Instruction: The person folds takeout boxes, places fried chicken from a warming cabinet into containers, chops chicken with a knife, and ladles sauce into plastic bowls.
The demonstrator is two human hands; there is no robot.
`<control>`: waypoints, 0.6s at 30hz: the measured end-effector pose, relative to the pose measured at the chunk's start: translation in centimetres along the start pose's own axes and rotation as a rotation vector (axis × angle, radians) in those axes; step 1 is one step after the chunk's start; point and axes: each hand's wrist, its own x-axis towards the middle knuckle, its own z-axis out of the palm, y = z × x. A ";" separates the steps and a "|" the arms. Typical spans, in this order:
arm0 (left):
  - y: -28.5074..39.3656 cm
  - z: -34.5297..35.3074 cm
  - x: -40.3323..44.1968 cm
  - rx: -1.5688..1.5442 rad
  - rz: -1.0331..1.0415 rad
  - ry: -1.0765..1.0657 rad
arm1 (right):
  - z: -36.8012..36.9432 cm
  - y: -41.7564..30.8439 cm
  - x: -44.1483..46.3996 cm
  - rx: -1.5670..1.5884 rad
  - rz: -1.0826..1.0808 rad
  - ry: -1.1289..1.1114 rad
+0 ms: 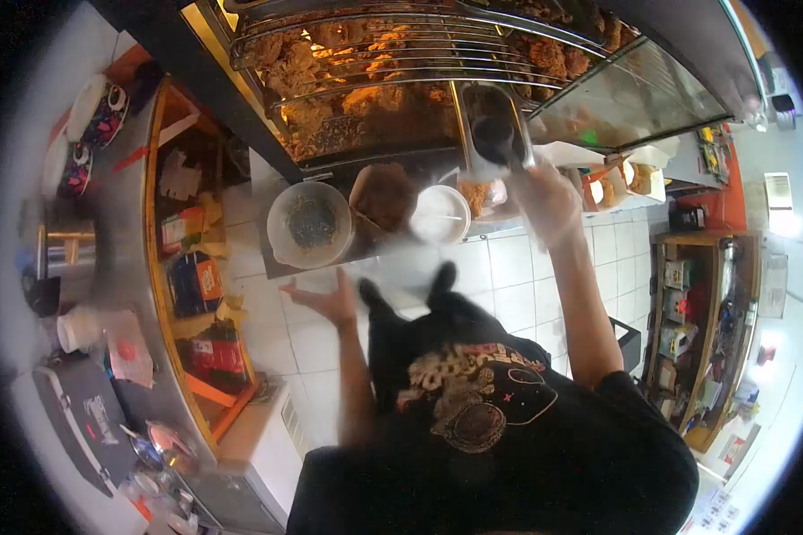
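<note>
My right hand point(549, 205), smeared by motion, is closed around the handle of a dark utensil point(495, 138). The utensil's head lies inside a narrow metal pan point(466, 134) at the front of the display case; its exact shape is unclear. My left hand point(326, 299) is empty, thumb and fingers apart, just below a white bowl point(281, 236) with dark and yellowish residue inside. To the right of that bowl are a brown paper-like container point(384, 196) and a round white tub point(439, 214) with a thin white stick or handle across it.
Fried pieces point(366, 98) fill the lit display case behind wire racks point(401, 64). A glass panel point(616, 98) stands at its right, above white boxes point(638, 178) of food. Shelving with packets point(205, 276) is on the left, and a wooden shelf point(705, 339) on the right.
</note>
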 end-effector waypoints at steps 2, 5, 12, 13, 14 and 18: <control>-2.7 0.3 -4.5 -0.164 0.132 -0.118 | 0.8 0.5 -3.9 -0.607 -0.358 -0.105; 2.3 2.0 -7.8 -0.306 0.191 -0.629 | 0.0 -0.6 -7.3 -0.417 -0.053 -0.015; 6.3 10.5 -10.1 -0.322 0.002 -0.604 | -4.2 -2.5 -11.4 -0.430 0.056 0.009; 7.2 10.7 -9.9 -0.396 -0.237 -0.585 | -4.9 -3.1 -11.7 -0.391 0.077 -0.027; 7.8 10.7 -9.6 -0.382 -0.240 -0.567 | -5.3 -3.7 -11.8 -0.351 0.097 -0.058; 6.2 12.1 -10.2 -0.199 -0.115 -0.412 | -5.9 -5.3 -12.7 -0.398 0.087 -0.016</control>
